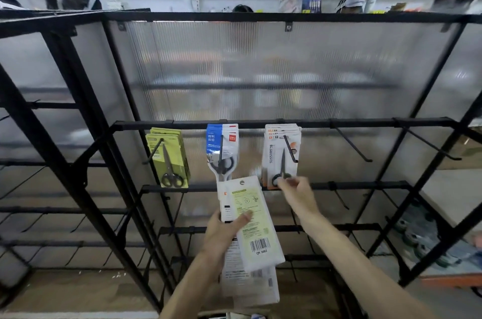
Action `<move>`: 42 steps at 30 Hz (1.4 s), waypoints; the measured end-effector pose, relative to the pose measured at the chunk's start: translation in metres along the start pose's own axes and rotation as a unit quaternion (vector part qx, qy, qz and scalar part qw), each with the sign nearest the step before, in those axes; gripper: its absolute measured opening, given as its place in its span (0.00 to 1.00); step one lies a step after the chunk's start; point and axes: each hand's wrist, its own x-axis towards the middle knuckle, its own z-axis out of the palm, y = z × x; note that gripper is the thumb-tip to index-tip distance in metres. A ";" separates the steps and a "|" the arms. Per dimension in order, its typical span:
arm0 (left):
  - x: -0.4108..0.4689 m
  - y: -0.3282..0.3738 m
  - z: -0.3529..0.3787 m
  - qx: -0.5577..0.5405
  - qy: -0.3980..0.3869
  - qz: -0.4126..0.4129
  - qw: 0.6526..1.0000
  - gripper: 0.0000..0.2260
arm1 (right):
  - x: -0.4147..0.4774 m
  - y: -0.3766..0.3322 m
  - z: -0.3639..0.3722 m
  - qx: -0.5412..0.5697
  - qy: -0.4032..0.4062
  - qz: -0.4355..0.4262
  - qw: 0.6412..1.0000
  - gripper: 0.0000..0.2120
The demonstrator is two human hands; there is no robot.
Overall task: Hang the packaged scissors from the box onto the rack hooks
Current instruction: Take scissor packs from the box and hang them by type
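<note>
My left hand (224, 232) grips a stack of packaged scissors (254, 230), backs facing me, with the thumb across the top white-and-green pack. My right hand (293, 189) reaches up to the white-and-orange scissors packs (280, 154) hanging on a rack hook (290, 148); its fingertips touch the lower edge of the front pack. Green scissors packs (169, 157) hang on the left hook, and blue-and-white packs (221, 149) on the middle hook. The box is out of view.
The black metal rack (260, 124) has a ribbed translucent back panel. Bare hooks (350, 145) stick out at the right, and more sit on the lower bars. A second black rack (65, 110) stands at the left. Shelves and people's heads show behind.
</note>
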 end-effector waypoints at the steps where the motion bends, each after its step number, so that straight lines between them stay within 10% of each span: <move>1: 0.001 -0.002 0.003 -0.001 0.002 0.004 1.000 0.18 | -0.023 0.004 0.001 0.000 -0.069 0.022 0.997 0.15; 4: 0.000 -0.010 0.015 0.001 0.007 -0.007 1.000 0.19 | -0.055 0.022 -0.002 -0.018 -0.181 0.057 0.982 0.16; 16: -0.049 -0.029 0.054 0.010 0.005 -0.021 1.000 0.16 | -0.080 0.041 -0.058 -0.023 -0.109 0.042 0.993 0.07; 21: -0.079 -0.034 0.055 0.037 0.052 -0.007 0.998 0.17 | -0.092 0.037 -0.086 0.152 -0.087 0.100 0.979 0.10; 28: -0.106 -0.040 0.072 0.049 0.052 0.036 0.997 0.16 | -0.123 0.052 -0.078 0.073 -0.199 0.105 0.972 0.26; 36: -0.119 -0.035 0.068 0.003 0.095 0.042 0.995 0.15 | -0.125 0.048 -0.075 0.108 -0.216 0.045 0.969 0.09; 42: -0.126 -0.026 0.043 0.001 0.135 0.061 0.989 0.14 | -0.119 0.036 -0.051 0.145 -0.213 0.013 0.966 0.29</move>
